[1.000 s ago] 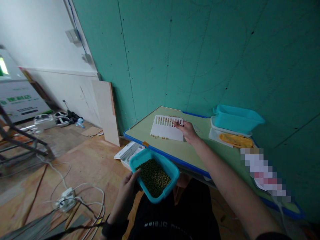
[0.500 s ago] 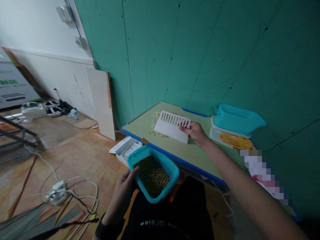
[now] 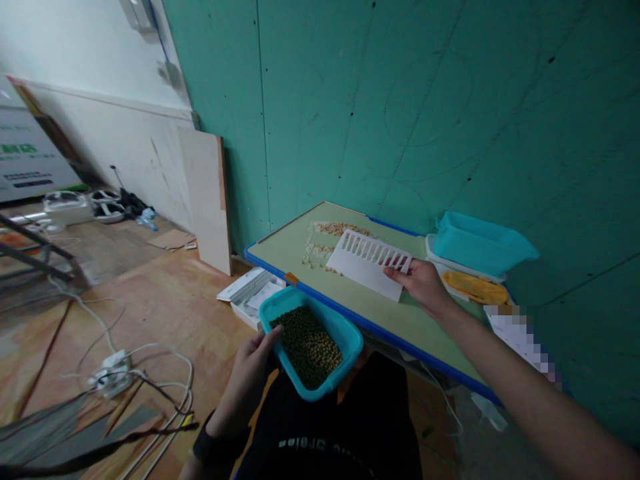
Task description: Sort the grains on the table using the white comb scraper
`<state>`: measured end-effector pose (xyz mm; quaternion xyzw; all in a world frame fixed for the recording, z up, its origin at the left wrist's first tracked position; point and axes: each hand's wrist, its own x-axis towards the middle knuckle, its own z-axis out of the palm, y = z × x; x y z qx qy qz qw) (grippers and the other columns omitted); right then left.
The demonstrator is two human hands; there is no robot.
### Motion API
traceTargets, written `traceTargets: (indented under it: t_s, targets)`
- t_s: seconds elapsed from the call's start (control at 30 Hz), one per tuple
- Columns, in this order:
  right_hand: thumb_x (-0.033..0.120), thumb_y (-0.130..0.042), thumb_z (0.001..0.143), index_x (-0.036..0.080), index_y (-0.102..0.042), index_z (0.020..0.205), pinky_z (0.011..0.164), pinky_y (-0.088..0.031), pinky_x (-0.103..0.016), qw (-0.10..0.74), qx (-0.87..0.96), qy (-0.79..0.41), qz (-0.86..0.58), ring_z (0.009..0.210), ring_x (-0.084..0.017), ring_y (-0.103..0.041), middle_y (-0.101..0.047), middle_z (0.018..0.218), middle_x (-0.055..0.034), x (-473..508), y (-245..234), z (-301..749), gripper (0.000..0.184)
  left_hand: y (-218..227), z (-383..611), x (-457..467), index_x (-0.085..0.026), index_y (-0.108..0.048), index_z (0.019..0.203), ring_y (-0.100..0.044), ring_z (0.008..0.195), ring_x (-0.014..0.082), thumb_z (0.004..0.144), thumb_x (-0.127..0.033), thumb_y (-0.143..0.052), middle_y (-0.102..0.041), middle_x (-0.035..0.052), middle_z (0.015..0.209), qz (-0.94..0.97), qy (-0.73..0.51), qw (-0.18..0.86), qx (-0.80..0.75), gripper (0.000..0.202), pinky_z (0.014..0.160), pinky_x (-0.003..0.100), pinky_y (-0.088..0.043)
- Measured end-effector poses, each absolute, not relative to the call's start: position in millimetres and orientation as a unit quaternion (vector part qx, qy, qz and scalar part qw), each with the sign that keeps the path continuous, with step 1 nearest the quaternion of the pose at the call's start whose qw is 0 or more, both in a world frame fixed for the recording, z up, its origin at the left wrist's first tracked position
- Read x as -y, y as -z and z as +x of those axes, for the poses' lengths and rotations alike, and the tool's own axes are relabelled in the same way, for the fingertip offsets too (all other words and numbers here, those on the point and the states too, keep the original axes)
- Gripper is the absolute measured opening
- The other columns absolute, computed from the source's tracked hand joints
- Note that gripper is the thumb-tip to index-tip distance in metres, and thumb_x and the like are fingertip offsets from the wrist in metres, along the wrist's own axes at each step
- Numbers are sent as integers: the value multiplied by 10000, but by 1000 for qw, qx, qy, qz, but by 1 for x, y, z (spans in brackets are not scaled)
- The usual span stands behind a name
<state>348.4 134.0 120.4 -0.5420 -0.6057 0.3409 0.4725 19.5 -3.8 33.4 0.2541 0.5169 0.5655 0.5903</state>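
Note:
My left hand point(image 3: 257, 353) grips the near left rim of a turquoise plastic basin point(image 3: 350, 353), thumb over the edge. Inside lie small dark green beans point(image 3: 296, 332) and pale tan beans point(image 3: 324, 349), side by side. The basin hangs just below the table's front edge, above my lap. In my right hand point(image 3: 423, 283) is a flat white plastic scraper point(image 3: 365, 272) with a row of slots along its far side, pinched at its right end over the tabletop. Scattered pale beans point(image 3: 343, 229) lie on the table beyond and left of the scraper.
The pale green table point(image 3: 430, 333) has blue edging and stands against a green wall. At its right sit another turquoise basin point(image 3: 483, 243) and a yellow cloth-like item point(image 3: 475, 288). Below left are an open white box point(image 3: 255, 297), a power strip point(image 3: 113, 373) and loose cables.
My right hand has drawn the scraper to the right and slightly nearer, uncovering more of the beans on the table. The left hand still holds the basin; the view has shifted a little.

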Motion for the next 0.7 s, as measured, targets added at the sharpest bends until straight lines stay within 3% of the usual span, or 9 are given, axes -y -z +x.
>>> traceTargets:
  t_s: [0.17,0.37,0.57,0.7]
  targets:
    - [651,-970,630,182,-892,888,757,-654,-450,479,624,-310,-534,875,-354,-819,-880,945,-137,-125,-123,339,541,-38,18,-5,-182,-685,655,-474,501,102,564,-629,-1008,-551,-50,541,260,-580,587,-501,559,490,241,-399]
    - [546,-897,754,216,-912,876,635,-621,-379,456,668,-302,-505,791,-320,-804,-872,867,-95,-97,-130,317,352,-35,14,-11,-185,-709,691,-529,495,139,687,-498,-957,-584,-18,548,265,-586,588,-491,399,491,275,-431]
    - [568,-893,772,220,-903,913,776,-661,-425,472,660,-320,-489,895,-338,-823,-881,942,-103,-97,-127,296,376,-39,13,-10,-183,-734,727,-536,514,137,687,-510,-969,-599,-17,574,261,-581,597,-488,405,516,276,-465]
    - [654,-890,723,204,-862,817,832,-654,-478,525,626,-285,-501,900,-359,-813,-869,885,-118,-129,-121,291,461,-42,12,-11,-192,-703,689,-513,497,127,655,-519,-981,-572,-28,556,259,-582,600,-485,430,495,269,-435]
